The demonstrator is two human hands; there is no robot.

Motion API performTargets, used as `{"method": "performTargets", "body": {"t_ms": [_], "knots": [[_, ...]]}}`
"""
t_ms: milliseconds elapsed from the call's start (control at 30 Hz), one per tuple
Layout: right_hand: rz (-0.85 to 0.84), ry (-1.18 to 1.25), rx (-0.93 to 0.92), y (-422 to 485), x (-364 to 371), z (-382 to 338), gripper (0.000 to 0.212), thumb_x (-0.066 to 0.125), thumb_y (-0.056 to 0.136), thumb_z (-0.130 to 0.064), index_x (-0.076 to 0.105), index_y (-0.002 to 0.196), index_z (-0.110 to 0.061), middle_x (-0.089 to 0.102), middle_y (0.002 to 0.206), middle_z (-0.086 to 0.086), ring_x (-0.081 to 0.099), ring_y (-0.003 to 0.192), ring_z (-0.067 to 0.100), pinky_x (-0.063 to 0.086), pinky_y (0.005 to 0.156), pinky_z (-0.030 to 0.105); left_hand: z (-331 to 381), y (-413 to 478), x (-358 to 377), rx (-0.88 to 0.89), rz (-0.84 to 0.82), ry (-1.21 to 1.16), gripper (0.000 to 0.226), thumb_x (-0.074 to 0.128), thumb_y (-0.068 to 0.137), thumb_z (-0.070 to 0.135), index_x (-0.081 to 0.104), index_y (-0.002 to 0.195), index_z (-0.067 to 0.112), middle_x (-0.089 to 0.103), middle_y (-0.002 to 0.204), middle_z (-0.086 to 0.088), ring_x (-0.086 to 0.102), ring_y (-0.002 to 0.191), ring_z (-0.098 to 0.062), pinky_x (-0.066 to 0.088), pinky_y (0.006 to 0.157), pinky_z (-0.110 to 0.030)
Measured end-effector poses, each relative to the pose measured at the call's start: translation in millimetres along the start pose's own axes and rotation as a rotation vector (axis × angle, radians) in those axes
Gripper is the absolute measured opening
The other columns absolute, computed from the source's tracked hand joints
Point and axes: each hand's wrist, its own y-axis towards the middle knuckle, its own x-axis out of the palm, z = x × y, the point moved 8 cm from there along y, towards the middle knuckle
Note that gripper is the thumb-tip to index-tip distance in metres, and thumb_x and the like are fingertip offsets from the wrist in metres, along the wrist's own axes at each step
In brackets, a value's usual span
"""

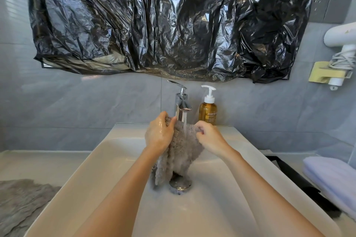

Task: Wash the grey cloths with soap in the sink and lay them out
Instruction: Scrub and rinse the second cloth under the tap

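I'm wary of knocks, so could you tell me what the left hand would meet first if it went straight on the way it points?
Most likely the faucet: the left hand, gripping the grey cloth, points toward its body close ahead, though depth is unclear.

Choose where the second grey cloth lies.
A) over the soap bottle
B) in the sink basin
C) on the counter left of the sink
C: the second grey cloth lies crumpled on the counter left of the sink, apart from the wet cloth under the faucet.
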Motion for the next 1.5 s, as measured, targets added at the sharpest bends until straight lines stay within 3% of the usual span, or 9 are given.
{"method": "performTargets", "body": {"t_ms": [133, 267, 500, 600, 867, 1033, 1233, 1333, 1500], "knots": [[-0.016, 0.064, 0.081, 1.9, 3.3, 7.7, 0.024, 0.036, 0.102, -0.014, 0.059, 0.108, -0.016, 0.060, 0.098, 0.001, 0.055, 0.087, 0.012, 0.044, 0.072, 0.025, -2.9, -0.8, -8.3, -0.016, 0.074, 0.062, 0.034, 0.039, 0.100, 0.046, 0.045, 0.091, 0.013, 0.053, 0.074, 0.002, 0.054, 0.074, -0.025, 0.037, 0.059, -0.032], [-0.040, 0.325, 0.143, 0.3, 12.5, 1.1, 0.039, 0.037, 0.104, -0.029, 0.061, 0.094, 0.000, 0.052, 0.082, 0.009, 0.051, 0.077, 0.016, 0.043, 0.070, 0.027, -27.3, 0.6, -10.9, -0.255, 0.105, -0.201, 0.037, 0.040, 0.100, 0.042, 0.051, 0.103, 0.007, 0.054, 0.094, -0.003, 0.051, 0.088, -0.024, 0.040, 0.075, -0.034], [0.323, 0.327, 0.109, -4.6, 28.3, -34.2, 0.038, 0.035, 0.104, -0.031, 0.054, 0.074, -0.016, 0.052, 0.069, -0.004, 0.051, 0.073, 0.017, 0.034, 0.066, 0.028, -26.1, -12.7, 44.5, -0.555, -0.110, -0.628, 0.035, 0.043, 0.098, 0.040, 0.057, 0.104, 0.009, 0.066, 0.111, -0.016, 0.063, 0.103, -0.033, 0.049, 0.094, -0.043], [0.452, 0.243, 0.173, -2.8, 7.7, -17.1, 0.040, 0.031, 0.105, -0.028, 0.053, 0.077, -0.010, 0.057, 0.074, 0.005, 0.055, 0.080, 0.026, 0.034, 0.067, 0.029, -10.6, -17.9, 54.9, -0.469, -0.154, -0.477, 0.047, 0.036, 0.101, 0.041, 0.059, 0.116, 0.003, 0.066, 0.112, -0.013, 0.062, 0.099, -0.027, 0.049, 0.084, -0.033], [0.199, 0.119, 0.084, -0.7, 33.6, -34.2, 0.032, 0.030, 0.104, -0.019, 0.049, 0.079, -0.013, 0.053, 0.081, 0.002, 0.051, 0.081, 0.022, 0.038, 0.065, 0.029, -19.5, -14.8, 27.9, -0.453, -0.077, -0.242, 0.041, 0.037, 0.102, 0.037, 0.062, 0.110, 0.005, 0.064, 0.118, -0.017, 0.058, 0.108, -0.033, 0.041, 0.086, -0.032], [0.192, 0.090, 0.169, -0.4, 25.1, 0.0, 0.031, 0.045, 0.099, -0.028, 0.056, 0.072, -0.021, 0.062, 0.077, -0.001, 0.060, 0.078, 0.023, 0.041, 0.065, 0.029, 15.6, -24.4, 47.1, -0.319, -0.205, -0.331, 0.039, 0.043, 0.098, 0.040, 0.062, 0.112, 0.008, 0.066, 0.110, -0.010, 0.061, 0.106, -0.029, 0.047, 0.093, -0.036], [0.185, 0.057, 0.084, 1.4, 25.1, -31.6, 0.032, 0.041, 0.099, -0.022, 0.048, 0.068, -0.017, 0.055, 0.069, 0.001, 0.051, 0.063, 0.018, 0.036, 0.053, 0.032, -9.4, -15.1, 27.6, -0.394, -0.053, -0.229, 0.038, 0.042, 0.099, 0.038, 0.059, 0.107, 0.005, 0.064, 0.113, -0.016, 0.057, 0.109, -0.035, 0.041, 0.083, -0.034], [0.260, 0.223, 0.205, 2.8, 19.4, -15.8, 0.033, 0.034, 0.103, -0.023, 0.059, 0.087, -0.009, 0.057, 0.082, 0.003, 0.052, 0.078, 0.023, 0.034, 0.061, 0.032, -2.8, -20.8, 40.2, -0.325, -0.168, -0.197, 0.039, 0.044, 0.097, 0.039, 0.063, 0.108, 0.007, 0.066, 0.111, -0.015, 0.059, 0.106, -0.033, 0.042, 0.080, -0.032], [0.176, -0.030, 0.098, -2.2, 25.2, -15.7, 0.026, 0.041, 0.100, -0.023, 0.054, 0.079, -0.015, 0.055, 0.074, -0.003, 0.056, 0.074, 0.021, 0.035, 0.055, 0.027, 8.9, -19.6, 33.5, -0.332, -0.121, -0.307, 0.037, 0.042, 0.099, 0.035, 0.061, 0.107, 0.004, 0.064, 0.106, -0.013, 0.058, 0.104, -0.032, 0.042, 0.084, -0.034]]}}
